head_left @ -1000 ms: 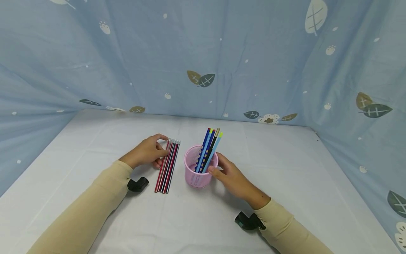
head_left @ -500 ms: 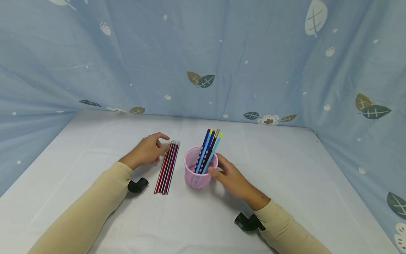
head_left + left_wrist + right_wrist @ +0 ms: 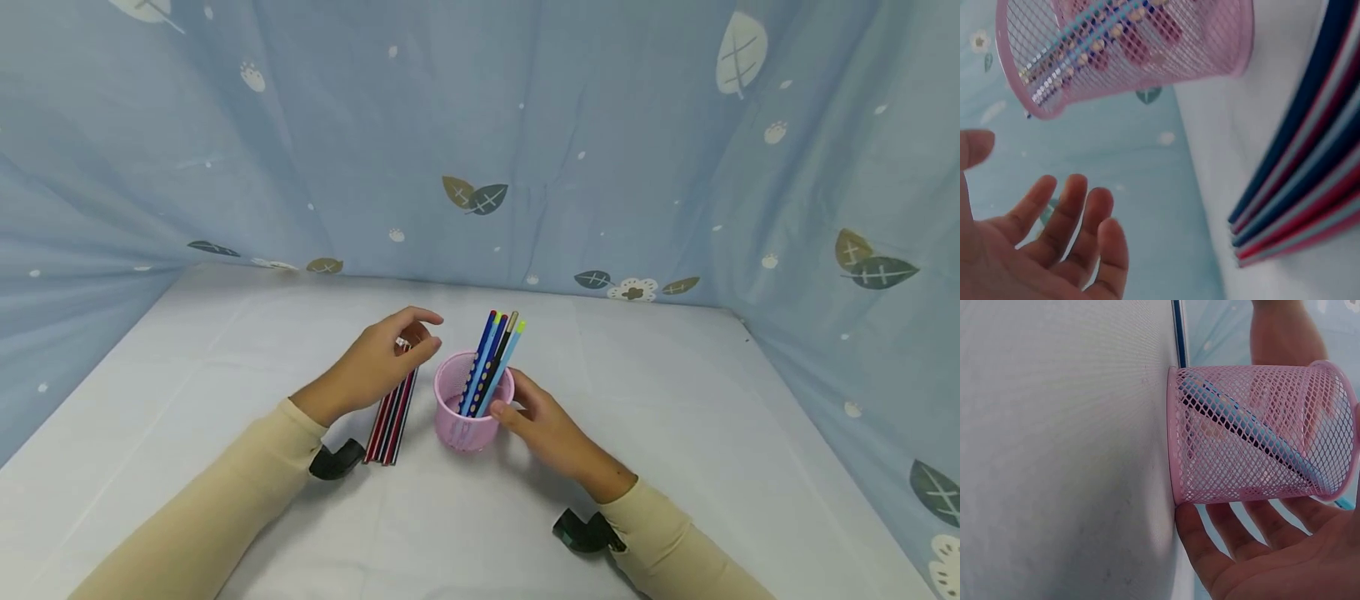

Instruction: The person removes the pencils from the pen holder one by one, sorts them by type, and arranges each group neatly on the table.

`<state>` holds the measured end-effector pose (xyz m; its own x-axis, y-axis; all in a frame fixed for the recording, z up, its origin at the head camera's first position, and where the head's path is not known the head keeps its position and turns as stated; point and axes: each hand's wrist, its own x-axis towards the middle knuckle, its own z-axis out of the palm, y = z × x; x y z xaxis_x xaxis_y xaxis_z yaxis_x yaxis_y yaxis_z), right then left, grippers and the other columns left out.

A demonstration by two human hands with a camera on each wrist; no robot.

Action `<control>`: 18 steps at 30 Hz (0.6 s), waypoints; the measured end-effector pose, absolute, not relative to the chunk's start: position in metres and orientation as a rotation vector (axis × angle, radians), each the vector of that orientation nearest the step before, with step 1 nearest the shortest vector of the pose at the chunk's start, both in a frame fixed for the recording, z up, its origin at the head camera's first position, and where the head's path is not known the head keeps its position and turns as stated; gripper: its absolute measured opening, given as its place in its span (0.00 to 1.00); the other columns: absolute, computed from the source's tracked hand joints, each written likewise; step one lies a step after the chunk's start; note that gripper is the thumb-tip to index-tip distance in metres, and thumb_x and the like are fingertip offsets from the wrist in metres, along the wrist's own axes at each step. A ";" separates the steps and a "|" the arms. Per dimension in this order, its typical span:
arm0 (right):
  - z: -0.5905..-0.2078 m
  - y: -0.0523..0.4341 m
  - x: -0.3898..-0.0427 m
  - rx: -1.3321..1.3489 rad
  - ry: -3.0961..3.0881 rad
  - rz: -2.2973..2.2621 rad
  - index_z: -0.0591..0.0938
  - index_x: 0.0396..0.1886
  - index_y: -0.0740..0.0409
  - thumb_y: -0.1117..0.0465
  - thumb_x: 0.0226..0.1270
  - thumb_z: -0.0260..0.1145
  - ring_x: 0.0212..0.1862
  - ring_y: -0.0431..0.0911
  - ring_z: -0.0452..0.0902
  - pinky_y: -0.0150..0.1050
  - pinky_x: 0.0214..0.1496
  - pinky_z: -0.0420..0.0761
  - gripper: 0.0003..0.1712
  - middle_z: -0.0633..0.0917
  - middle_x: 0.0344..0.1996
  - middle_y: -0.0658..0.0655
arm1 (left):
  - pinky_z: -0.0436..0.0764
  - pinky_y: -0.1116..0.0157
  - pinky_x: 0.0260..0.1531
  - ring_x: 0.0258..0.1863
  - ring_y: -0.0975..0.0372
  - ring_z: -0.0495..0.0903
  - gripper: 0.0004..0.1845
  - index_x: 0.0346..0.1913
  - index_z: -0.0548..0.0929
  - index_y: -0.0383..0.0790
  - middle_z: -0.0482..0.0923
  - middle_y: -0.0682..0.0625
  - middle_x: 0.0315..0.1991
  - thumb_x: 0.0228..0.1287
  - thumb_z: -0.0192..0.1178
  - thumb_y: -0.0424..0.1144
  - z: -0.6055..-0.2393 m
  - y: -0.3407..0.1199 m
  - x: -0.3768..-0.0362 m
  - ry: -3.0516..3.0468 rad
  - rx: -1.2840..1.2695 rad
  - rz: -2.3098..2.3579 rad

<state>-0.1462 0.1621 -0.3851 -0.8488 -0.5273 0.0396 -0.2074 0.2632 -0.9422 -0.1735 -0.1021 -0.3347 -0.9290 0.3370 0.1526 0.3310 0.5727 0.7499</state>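
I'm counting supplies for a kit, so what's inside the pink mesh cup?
The pink mesh cup holds about five pencils leaning right: blue ones, a dark one, a light blue one. Their lower ends show only dimly through the mesh; anything beneath them stays hidden.

- Pen cup (image 3: 468, 408): pink wire mesh, coated, with a slight sheen; smooth solid rim and base band.
- Loose pencils (image 3: 392, 414) on the table: glossy lacquered barrels in red, dark blue and grey stripes.
- Pencils in the cup (image 3: 492, 358): smooth painted finish; some have dotted grip patterns.
- Table cover (image 3: 675, 400): white matt cloth, finely woven, lightly creased.
- Backdrop (image 3: 480, 125): matt blue printed fabric, softly wrinkled.
- Sleeves (image 3: 225, 508): beige matt knit cloth.
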 end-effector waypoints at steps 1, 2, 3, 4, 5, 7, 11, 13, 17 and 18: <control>-0.385 0.162 -0.146 -0.673 2.256 -1.613 0.56 0.80 0.48 0.45 0.76 0.58 0.74 0.58 0.65 0.62 0.69 0.69 0.40 0.69 0.74 0.57 | 0.79 0.53 0.56 0.52 0.57 0.78 0.24 0.68 0.71 0.49 0.79 0.49 0.50 0.74 0.55 0.52 -0.334 -0.100 -0.172 2.763 0.620 1.321; -0.386 0.162 -0.146 -0.668 2.256 -1.613 0.56 0.80 0.48 0.45 0.75 0.59 0.74 0.58 0.65 0.62 0.68 0.70 0.40 0.69 0.73 0.57 | 0.78 0.52 0.58 0.53 0.57 0.77 0.26 0.69 0.69 0.48 0.78 0.48 0.52 0.74 0.56 0.52 -0.334 -0.099 -0.170 2.747 0.649 1.317; -0.386 0.162 -0.146 -0.654 2.257 -1.614 0.56 0.80 0.47 0.45 0.75 0.59 0.74 0.58 0.65 0.62 0.68 0.71 0.39 0.69 0.73 0.57 | 0.77 0.52 0.58 0.55 0.56 0.77 0.27 0.70 0.68 0.48 0.78 0.47 0.54 0.74 0.56 0.53 -0.334 -0.097 -0.169 2.734 0.674 1.306; -0.385 0.162 -0.146 -0.641 2.258 -1.614 0.56 0.80 0.46 0.46 0.75 0.59 0.74 0.59 0.65 0.62 0.67 0.71 0.39 0.69 0.73 0.57 | 0.77 0.51 0.58 0.56 0.55 0.76 0.29 0.71 0.66 0.48 0.77 0.46 0.55 0.73 0.56 0.54 -0.333 -0.096 -0.167 2.726 0.697 1.294; -0.385 0.162 -0.146 -0.631 2.259 -1.613 0.56 0.80 0.46 0.46 0.75 0.59 0.74 0.60 0.64 0.61 0.66 0.72 0.39 0.68 0.73 0.57 | 0.77 0.50 0.59 0.58 0.55 0.76 0.31 0.72 0.65 0.48 0.76 0.45 0.57 0.72 0.57 0.56 -0.333 -0.094 -0.166 2.718 0.710 1.281; -0.384 0.162 -0.146 -0.626 2.259 -1.615 0.55 0.80 0.45 0.47 0.75 0.59 0.74 0.62 0.64 0.61 0.65 0.73 0.39 0.68 0.74 0.57 | 0.76 0.49 0.60 0.60 0.54 0.74 0.34 0.73 0.63 0.49 0.74 0.45 0.59 0.70 0.58 0.57 -0.332 -0.092 -0.163 2.703 0.722 1.265; -0.384 0.163 -0.147 -0.653 2.254 -1.634 0.55 0.79 0.46 0.43 0.75 0.58 0.75 0.62 0.61 0.61 0.67 0.72 0.39 0.66 0.74 0.57 | 0.75 0.47 0.61 0.62 0.55 0.72 0.40 0.75 0.60 0.52 0.71 0.46 0.62 0.65 0.63 0.60 -0.333 -0.087 -0.160 2.662 0.696 1.244; -0.385 0.164 -0.147 -0.682 2.247 -1.651 0.55 0.79 0.48 0.43 0.77 0.56 0.76 0.61 0.59 0.60 0.69 0.70 0.38 0.64 0.75 0.58 | 0.74 0.47 0.62 0.63 0.56 0.71 0.44 0.75 0.58 0.54 0.70 0.48 0.63 0.62 0.66 0.61 -0.335 -0.086 -0.157 2.639 0.671 1.219; -0.383 0.165 -0.148 -0.669 2.288 -1.691 0.58 0.77 0.52 0.44 0.80 0.51 0.76 0.58 0.60 0.57 0.71 0.68 0.34 0.64 0.76 0.60 | 0.73 0.46 0.63 0.65 0.57 0.68 0.49 0.77 0.53 0.57 0.66 0.51 0.66 0.58 0.67 0.64 -0.339 -0.085 -0.153 2.605 0.657 1.147; -0.381 0.166 -0.149 -0.640 2.312 -1.707 0.60 0.76 0.53 0.47 0.80 0.51 0.75 0.58 0.62 0.57 0.71 0.69 0.31 0.66 0.74 0.60 | 0.72 0.46 0.64 0.66 0.57 0.68 0.50 0.77 0.52 0.58 0.65 0.51 0.67 0.57 0.67 0.65 -0.339 -0.084 -0.152 2.596 0.659 1.137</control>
